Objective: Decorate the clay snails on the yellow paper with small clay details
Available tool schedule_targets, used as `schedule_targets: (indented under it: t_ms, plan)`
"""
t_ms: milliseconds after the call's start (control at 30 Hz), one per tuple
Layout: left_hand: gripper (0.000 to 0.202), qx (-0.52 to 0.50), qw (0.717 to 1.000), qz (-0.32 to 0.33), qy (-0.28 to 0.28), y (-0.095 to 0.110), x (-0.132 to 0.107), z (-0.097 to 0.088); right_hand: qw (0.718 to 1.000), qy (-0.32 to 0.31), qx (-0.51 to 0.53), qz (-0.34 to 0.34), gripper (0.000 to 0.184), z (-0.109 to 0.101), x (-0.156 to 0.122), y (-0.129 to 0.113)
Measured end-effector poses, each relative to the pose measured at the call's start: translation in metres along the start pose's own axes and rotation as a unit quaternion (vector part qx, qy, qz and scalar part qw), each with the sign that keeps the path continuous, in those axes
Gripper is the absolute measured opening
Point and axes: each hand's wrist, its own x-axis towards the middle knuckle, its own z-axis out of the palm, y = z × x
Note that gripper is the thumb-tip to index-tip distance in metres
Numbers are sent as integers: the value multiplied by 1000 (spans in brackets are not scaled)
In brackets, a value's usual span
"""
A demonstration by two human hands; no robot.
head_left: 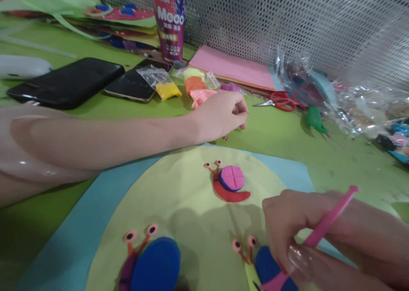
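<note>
My right hand [297, 231] grips a pink plastic clay tool [332, 216], its lower end over the blue shell [268, 265] of a clay snail with a yellow-green body. My left hand [225, 112] is stretched across the far side of the paper with its fingers curled together; whatever they hold is hidden. Just below it lies a tiny dark red bit [225, 138]. A red clay snail [231, 196] with a scored pink shell sits on the pale yellow round sheet [198, 214]. At the lower left is a purple snail with a large blue shell [156, 265].
Blue paper [73, 227] lies under the round sheet. Behind are a phone [131, 84], a black device [70, 80], a yellow clay packet [168, 90], a purple cup [169, 27], pink paper [234, 67], red-handled scissors [283, 101] and clear plastic bags [361, 103].
</note>
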Motion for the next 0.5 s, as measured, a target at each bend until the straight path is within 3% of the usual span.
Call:
schedule_targets:
  t_ms: [267,400,500]
  plan:
    - [8,-21,997,67,45,9,-4,-10,997,-59,43,10,8,-5,14,-8]
    - [5,142,984,94,60,35,-27,-23,994,-53,95,-7,11,-6,14,-8]
    - [3,248,965,86,13,48,-60,-30,992,-54,117,16,13,-10,11,-8]
